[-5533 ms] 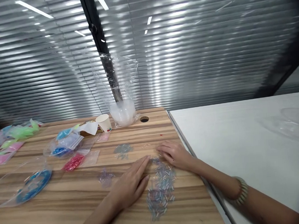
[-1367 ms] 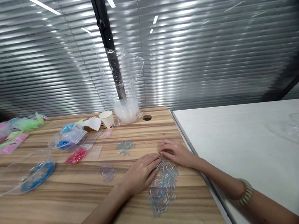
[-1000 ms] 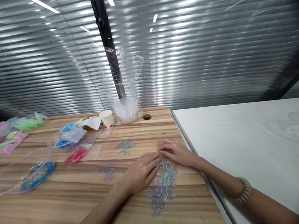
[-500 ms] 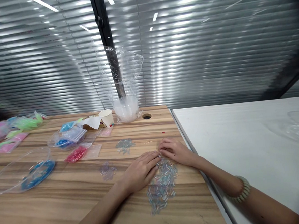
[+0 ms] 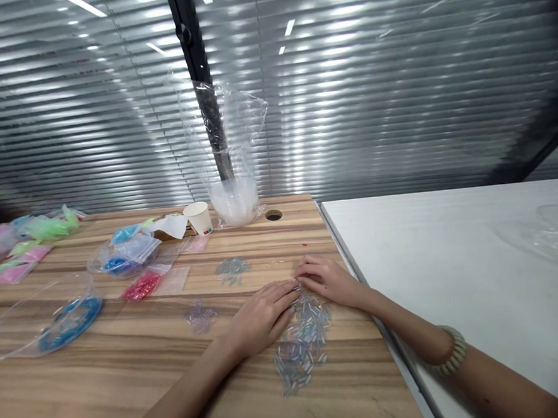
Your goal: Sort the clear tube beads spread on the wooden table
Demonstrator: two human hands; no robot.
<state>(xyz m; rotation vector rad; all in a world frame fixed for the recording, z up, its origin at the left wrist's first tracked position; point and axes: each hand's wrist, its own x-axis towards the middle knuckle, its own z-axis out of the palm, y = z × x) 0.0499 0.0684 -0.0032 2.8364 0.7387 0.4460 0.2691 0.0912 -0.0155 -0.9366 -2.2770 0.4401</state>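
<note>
L hand (image 5: pixel 267 317) & R hand (image 5: pixel 328 280) meet at the fingertips, just off the far end of the main pile (image 5: pixel 302 343); can't tell if anything's pinched between. L hand palm-down by pile's far L edge, fingers pointing away & R; R hand comes in from the R, fingers pointing L. Beaded bracelet (image 5: pixel 453 350) on R forearm, well R of pile.

Main pile = short see-thru tubes, bluish tint, spread thin. Long axis runs near-to-far, far end leaning slightly R; single tubes point every which way. Lies on wood-grain table (image 5: pixel 129 395), grain running sideways, approx. across pile's axis. R of pile, past a narrow seam: white table (image 5: pixel 427 244) w/ blurry clear plastic (image 5: pixel 540 234).

L of pile: sm. lilac heap (image 5: pixel 200 318); well L, clear dish (image 5: pixel 25 313) w/ blue bits. Farther than pile, to L: red packet (image 5: pixel 142 285), grey heap (image 5: pixel 233 270), bowl (image 5: pixel 97 264) w/ packets, bright bags (image 5: pixel 39 230). Straight beyond pile: red speck (image 5: pixel 304 244). Farther, beyond & L: paper cup (image 5: pixel 198 218), round hole (image 5: pixel 274 215) in tabletop, tall clear bag (image 5: pixel 236 202) w/ whitish contents. Back of room: slatted blinds (image 5: pixel 348 104), dark post (image 5: pixel 194 56), light streaks.
</note>
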